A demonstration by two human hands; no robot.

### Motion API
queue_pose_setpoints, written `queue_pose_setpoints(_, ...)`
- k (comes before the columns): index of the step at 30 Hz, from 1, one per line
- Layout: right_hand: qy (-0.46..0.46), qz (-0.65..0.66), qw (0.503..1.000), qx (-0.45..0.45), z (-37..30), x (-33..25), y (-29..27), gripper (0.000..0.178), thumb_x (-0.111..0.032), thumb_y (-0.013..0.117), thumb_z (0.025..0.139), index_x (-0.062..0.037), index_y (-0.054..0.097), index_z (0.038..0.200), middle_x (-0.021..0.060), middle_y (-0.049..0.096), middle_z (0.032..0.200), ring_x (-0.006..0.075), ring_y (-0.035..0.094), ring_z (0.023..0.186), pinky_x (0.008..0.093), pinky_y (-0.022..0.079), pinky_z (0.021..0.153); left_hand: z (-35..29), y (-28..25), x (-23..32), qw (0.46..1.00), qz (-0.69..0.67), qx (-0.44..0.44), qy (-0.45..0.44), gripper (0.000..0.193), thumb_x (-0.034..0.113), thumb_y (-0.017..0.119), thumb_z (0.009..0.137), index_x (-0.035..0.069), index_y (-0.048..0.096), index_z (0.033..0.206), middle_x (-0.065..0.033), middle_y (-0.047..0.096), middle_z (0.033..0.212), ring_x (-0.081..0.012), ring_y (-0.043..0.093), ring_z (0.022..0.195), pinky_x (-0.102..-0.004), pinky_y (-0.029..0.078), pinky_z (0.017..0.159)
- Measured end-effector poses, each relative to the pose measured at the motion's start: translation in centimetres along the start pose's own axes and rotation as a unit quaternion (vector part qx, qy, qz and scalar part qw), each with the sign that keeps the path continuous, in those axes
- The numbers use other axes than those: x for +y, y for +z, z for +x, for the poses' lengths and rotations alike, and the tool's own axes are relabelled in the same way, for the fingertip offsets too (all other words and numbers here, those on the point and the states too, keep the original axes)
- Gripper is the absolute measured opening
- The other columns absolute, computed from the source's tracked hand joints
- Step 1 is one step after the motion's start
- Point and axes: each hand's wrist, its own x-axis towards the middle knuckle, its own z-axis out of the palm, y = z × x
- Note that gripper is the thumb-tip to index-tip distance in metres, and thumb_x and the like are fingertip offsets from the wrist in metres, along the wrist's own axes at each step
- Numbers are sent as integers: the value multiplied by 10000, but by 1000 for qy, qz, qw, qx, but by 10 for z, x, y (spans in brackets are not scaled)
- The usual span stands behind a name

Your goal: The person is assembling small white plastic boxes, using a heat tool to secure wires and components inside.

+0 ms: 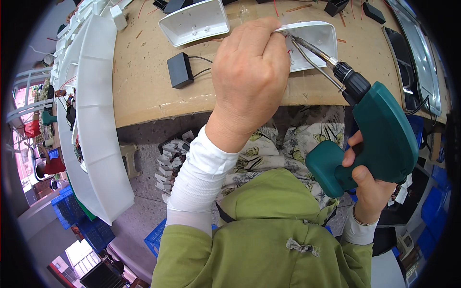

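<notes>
My right hand point(367, 185) is wrapped round the handle of a green soldering gun point(389, 134). From its black nose, a metal tip and a thin curved feed tube reach into a white plastic housing point(319, 38), close to my left fingers. My left hand point(252, 72) is closed at the left end of that housing, fingertips pinching at its rim. Whether a wire is also in that pinch is hidden by the hand. A bit of red shows inside the housing beside the fingers. Left of my hand lies a dark grey box point(180, 70) with two black leads.
Another white housing point(194, 21) sits open side up at the back. A long white bin point(98, 115) flanks the table on the left, and a dark-topped tray point(408, 67) lies at the right. Red wire scraps and small black boxes point(373, 13) dot the cardboard-covered tabletop point(153, 103).
</notes>
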Motion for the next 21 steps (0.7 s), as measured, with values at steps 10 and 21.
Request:
queue_pose_setpoints(10, 1, -6, 1000, 6, -2, 0, -2, 668, -358, 700, 703, 74, 442, 1143, 158, 527, 938, 163, 529, 660, 265, 432, 581, 0, 0, 1, 1000, 3, -2, -1, 89, 18, 549, 613, -24, 544, 691, -109, 570, 858, -250, 566, 752, -320, 455, 624)
queue_pose_setpoints(21, -2, 8, 1000, 10, -10, 3, -7, 774, -386, 712, 685, 67, 379, 1216, 218, 528, 1042, 152, 546, 653, 242, 446, 573, 0, -1, 1, 1000, 10, -7, -9, 95, 24, 548, 613, -18, 550, 698, -102, 571, 854, -242, 568, 745, -321, 444, 618)
